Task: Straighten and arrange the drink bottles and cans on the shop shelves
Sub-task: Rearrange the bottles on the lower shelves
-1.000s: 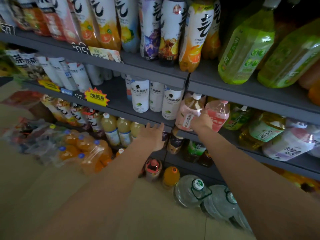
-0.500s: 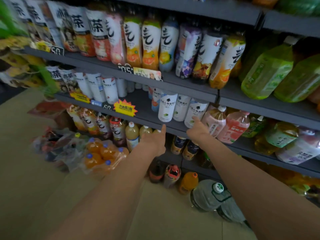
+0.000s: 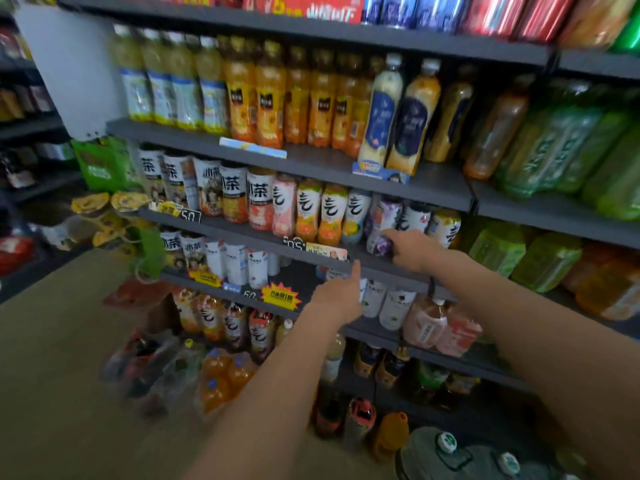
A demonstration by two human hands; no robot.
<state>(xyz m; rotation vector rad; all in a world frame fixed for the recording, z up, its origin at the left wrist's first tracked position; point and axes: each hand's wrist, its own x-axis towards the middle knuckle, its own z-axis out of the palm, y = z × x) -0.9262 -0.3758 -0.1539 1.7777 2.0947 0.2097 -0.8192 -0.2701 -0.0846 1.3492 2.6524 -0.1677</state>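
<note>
In the head view, both bare arms reach toward dark grey shop shelves full of drinks. The right hand [image 3: 412, 249] is at the shelf [image 3: 391, 268] with the slim white-label bottles; its fingers curl around the lower part of the purple-label bottle [image 3: 382, 225], which stands tilted in the row between a yellow-label bottle [image 3: 355, 216] and a dark-label one [image 3: 414, 218]. The left hand [image 3: 341, 294] is lower, in front of the shelf edge, with the index finger pointing up near the price tag [image 3: 325, 251] and the other fingers loosely bent; it holds nothing. On the shelf below stand white bottles [image 3: 396, 308] and pink bottles [image 3: 427, 323]. Large water jugs [image 3: 446, 455] stand on the floor.
</note>
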